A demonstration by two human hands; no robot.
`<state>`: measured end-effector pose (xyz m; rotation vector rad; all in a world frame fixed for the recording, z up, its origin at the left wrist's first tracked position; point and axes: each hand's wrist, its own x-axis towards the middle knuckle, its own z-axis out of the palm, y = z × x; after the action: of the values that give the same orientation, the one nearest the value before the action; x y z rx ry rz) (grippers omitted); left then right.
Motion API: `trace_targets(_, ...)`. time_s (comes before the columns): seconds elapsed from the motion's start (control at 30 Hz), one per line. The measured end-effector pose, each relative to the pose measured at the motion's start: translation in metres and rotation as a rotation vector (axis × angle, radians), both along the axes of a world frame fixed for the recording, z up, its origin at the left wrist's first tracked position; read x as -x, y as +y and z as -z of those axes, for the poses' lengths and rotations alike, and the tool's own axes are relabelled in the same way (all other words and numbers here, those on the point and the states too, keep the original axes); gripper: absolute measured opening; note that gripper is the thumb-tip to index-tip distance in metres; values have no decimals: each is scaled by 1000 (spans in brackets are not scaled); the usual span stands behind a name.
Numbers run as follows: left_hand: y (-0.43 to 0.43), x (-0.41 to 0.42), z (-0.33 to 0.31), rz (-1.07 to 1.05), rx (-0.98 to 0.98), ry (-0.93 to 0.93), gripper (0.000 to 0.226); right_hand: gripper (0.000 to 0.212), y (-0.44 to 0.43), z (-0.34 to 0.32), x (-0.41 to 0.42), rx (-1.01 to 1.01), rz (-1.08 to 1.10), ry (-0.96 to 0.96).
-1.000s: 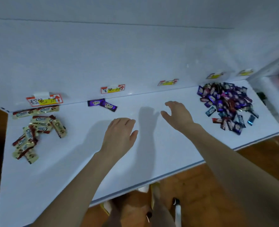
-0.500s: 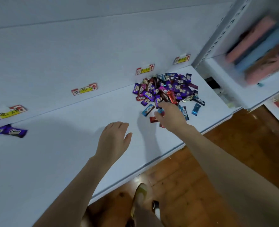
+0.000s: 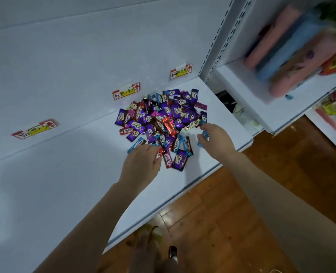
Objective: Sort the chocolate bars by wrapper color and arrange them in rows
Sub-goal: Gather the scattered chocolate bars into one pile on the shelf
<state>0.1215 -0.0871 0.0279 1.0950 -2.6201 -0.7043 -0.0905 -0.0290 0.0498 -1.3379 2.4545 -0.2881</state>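
A mixed pile of chocolate bars [image 3: 163, 121] in purple, blue, red and pink wrappers lies on the white shelf [image 3: 54, 184] near its right end. My left hand [image 3: 141, 166] is at the pile's near edge, fingertips pinched on a red bar [image 3: 159, 153]. My right hand [image 3: 217, 141] is at the pile's right edge, thumb and fingers closed around a blue bar [image 3: 205, 133]. A purple bar [image 3: 180, 159] lies between the two hands.
Price tags [image 3: 126, 91] are stuck on the shelf's back wall above the pile, with others to the left [image 3: 35, 129] and right [image 3: 181, 70]. A neighbouring shelf unit [image 3: 242, 85] at the right holds pink and blue packs [image 3: 281, 52]. Wooden floor [image 3: 212, 213] lies below the shelf's front edge.
The view has swung right, away from the cream and purple bars. Both hands have moved to the mixed pile. The left hand, flat and open before, is now pinched on a red bar.
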Motion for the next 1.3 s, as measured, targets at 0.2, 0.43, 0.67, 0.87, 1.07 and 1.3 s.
trace_targets(0.2, -4, 45, 11, 18, -75, -68, 36, 31, -5, 17, 38, -57, 24, 1)
trace_targets(0.43, -14, 95, 20, 2, -112, -143, 38, 23, -28, 47, 79, -69, -178, -24)
trace_targets(0.67, -28, 135, 35, -250, -147, -198, 31, 24, -72, 87, 107, -31, -547, 39)
trace_targets(0.87, -40, 167, 41, -415, -136, -166, 29, 32, -82, 87, 113, -99, -710, 183)
trace_targets(1.07, -80, 210, 53, -500, -106, -218, 29, 14, -67, 80, 155, 29, -521, -373)
trace_targets(1.3, -101, 206, 56, -375, -201, -403, 60, 12, -76, 82, 171, 91, -285, -512)
